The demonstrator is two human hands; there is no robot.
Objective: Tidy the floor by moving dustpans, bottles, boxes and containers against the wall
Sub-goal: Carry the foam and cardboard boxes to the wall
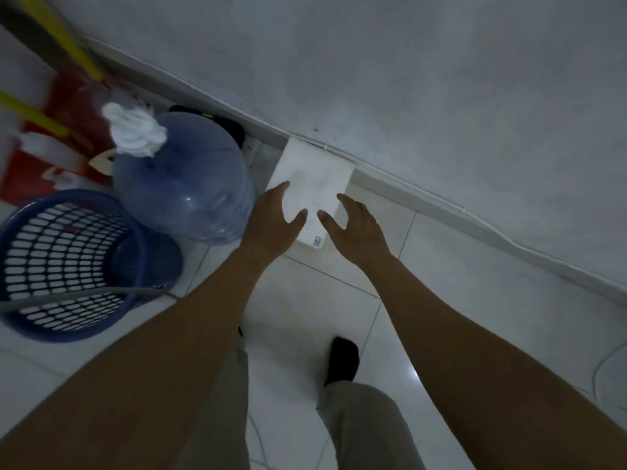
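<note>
White box [314, 184] sits on the tiled floor [458, 300] with its far end touching the skirting at the foot of the wall [407, 79], its long side running back toward me. From here I judge it is already where the task wants it, or within a last nudge of that.

My left hand [271, 225] lies at the box's near-left corner, fingers spread and flat, not curled around anything. My right hand [356, 228] is at the near-right corner, likewise spread open, thumb pointing in toward the other thumb. Neither hand is gripping; whether the palms actually press on the box or float just above it I cannot tell. Flat hands at both corners read to me as a push or a squaring-up, since a box this shape slides straight when it is driven evenly from its near end.

Just left of the box stands a large blue water bottle [190, 184] with a white mop head [135, 134] resting on its top. Near-left of that is a blue slotted basket [64, 262], close against the bottle. Farther left, blurred, I make out a red dustpan [68, 110] and yellow handles [74, 49] leaning toward the wall. These look grouped along the wall too.

Near me are grey trousers and a dark-socked foot [342, 361] on the tiles.
</note>
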